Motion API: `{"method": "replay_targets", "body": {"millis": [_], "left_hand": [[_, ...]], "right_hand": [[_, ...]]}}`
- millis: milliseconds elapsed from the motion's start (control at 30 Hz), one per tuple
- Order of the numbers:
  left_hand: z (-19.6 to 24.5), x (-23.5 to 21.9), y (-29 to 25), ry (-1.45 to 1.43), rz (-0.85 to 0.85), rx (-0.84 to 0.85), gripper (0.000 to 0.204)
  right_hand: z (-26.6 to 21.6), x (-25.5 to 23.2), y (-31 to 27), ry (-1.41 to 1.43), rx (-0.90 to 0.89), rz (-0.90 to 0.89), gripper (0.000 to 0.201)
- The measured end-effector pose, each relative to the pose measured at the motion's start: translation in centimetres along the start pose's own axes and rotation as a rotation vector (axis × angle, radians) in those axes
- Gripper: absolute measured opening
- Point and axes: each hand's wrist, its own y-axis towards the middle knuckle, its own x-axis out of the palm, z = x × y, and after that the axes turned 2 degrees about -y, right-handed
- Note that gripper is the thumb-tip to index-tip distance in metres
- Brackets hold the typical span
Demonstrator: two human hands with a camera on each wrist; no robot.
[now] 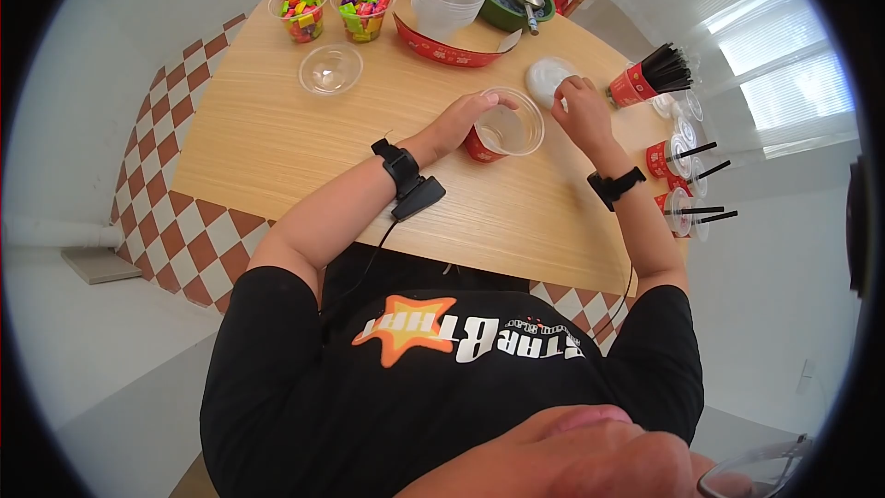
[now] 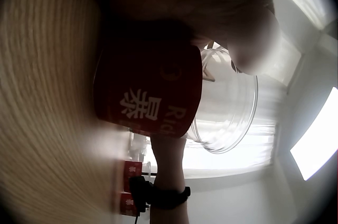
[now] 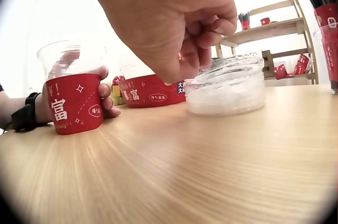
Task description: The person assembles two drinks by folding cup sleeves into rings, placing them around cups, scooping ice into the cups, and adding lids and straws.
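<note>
A black shirt (image 1: 479, 387) with a star print fills the lower middle of the head view. Beyond it, near the centre of the wooden surface (image 1: 267, 143), stands a clear cup (image 1: 518, 134) in a red sleeve. The left hand (image 1: 464, 120) grips this cup, its fingers curled round the side. Just right of the cup, the right hand (image 1: 583, 120) is at a whitish round item (image 1: 544, 77), fingers curled inward; whether they pinch anything, I cannot tell. At upper left sit two cups of colourful pieces (image 1: 362, 20), with a clear lid (image 1: 330, 70) below them. A red paper tray (image 1: 447, 50) lies at upper centre, and black straws (image 1: 666, 69) stand in a red holder (image 1: 631, 87) at upper right.
</note>
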Motion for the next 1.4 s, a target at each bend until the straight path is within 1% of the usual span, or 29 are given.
{"method": "replay_targets", "body": {"millis": [67,133,267,333,367,433,567,633,667,733,767,833,867,933,967,1033,1067,1100,1167,1200,1233,1267,1300,1367,1400], "left_hand": [[0.0,-0.1,0.0,0.007,-0.002,0.010,0.048],[-0.2,-0.1,0.1,0.014,-0.010,0.017,0.049],[-0.1,-0.1,0.1,0.005,-0.010,0.013,0.049],[0.0,-0.1,0.0,-0.005,-0.014,-0.003,0.048],[0.0,-0.1,0.1,0.003,-0.015,0.012,0.048],[-0.2,-0.1,0.2,0.010,-0.017,0.026,0.048],[0.1,0.0,0.0,-0.001,-0.011,0.003,0.048],[0.1,0.0,0.0,-0.006,-0.008,-0.012,0.048],[0.1,0.0,0.0,-0.002,-0.008,-0.013,0.048],[0.1,0.0,0.0,0.002,-0.006,-0.014,0.048],[0.1,0.0,0.1,0.000,-0.008,-0.010,0.048],[0.0,0.0,0.1,-0.001,-0.008,-0.009,0.048],[-0.1,-0.1,0.1,0.005,-0.010,-0.002,0.048],[-0.1,-0.1,0.1,0.012,-0.004,0.002,0.048],[0.0,-0.1,0.1,-0.001,0.002,-0.013,0.048],[-0.1,-0.1,0.1,-0.014,0.009,-0.032,0.048],[-0.2,-0.1,0.1,0.007,0.006,-0.019,0.048],[-0.3,-0.2,0.2,0.028,0.003,-0.006,0.048],[-0.5,-0.3,0.4,0.046,0.005,0.017,0.049],[-0.5,-0.2,0.4,0.066,0.006,0.045,0.051],[-0.6,-0.1,0.3,0.067,0.004,0.041,0.051],[0.1,0.4,0.0,0.002,0.013,-0.005,0.053],[0.5,0.6,-0.3,-0.059,0.025,-0.048,0.056],[0.6,0.8,-0.4,-0.061,0.037,-0.036,0.059],[0.6,0.8,-0.4,-0.065,0.043,-0.030,0.063]], "right_hand": [[0.1,-0.5,0.0,-0.012,0.010,0.008,0.007],[0.2,-1.0,-0.2,0.056,0.027,0.054,0.007],[1.0,-1.5,-0.4,0.131,0.040,0.060,0.009],[1.2,-1.9,-0.5,0.264,0.093,0.018,0.012],[1.4,-1.8,-0.6,0.265,0.094,0.018,0.012],[2.0,-1.4,-0.6,0.376,0.193,-0.138,0.015],[3.0,-0.6,-0.6,0.444,0.191,-0.152,0.016],[3.2,0.0,-0.7,0.517,0.249,-0.057,0.016],[3.1,0.0,-0.7,0.518,0.249,-0.056,0.016],[3.0,0.2,-0.7,0.471,0.190,0.084,0.014],[2.9,0.1,-0.7,0.472,0.189,0.083,0.014],[2.8,-0.1,-0.8,0.458,0.208,0.187,0.012],[2.6,-0.5,-0.8,0.462,0.207,0.185,0.012],[1.8,-2.1,-0.8,0.538,0.232,0.308,0.011],[1.3,-3.1,-0.9,0.543,0.231,0.304,0.011],[0.0,-4.8,-1.1,0.837,0.276,0.324,0.012],[-0.5,-5.0,-1.3,1.019,0.298,0.328,0.016],[-1.9,-5.8,-1.3,1.021,0.302,0.326,0.016],[-4.7,-7.3,-1.2,1.335,0.542,0.211,0.023],[-4.4,-6.7,-1.4,1.338,0.547,0.212,0.023],[-3.9,-5.5,-1.7,1.312,0.500,0.035,0.026],[-3.6,-4.4,-2.0,1.281,0.449,-0.140,0.030],[-4.0,-3.4,-2.2,1.284,0.444,-0.139,0.030],[-5.2,-2.0,-2.4,1.023,0.389,-0.060,0.031],[-5.3,-2.1,-2.4,1.008,0.373,-0.092,0.035]]}}
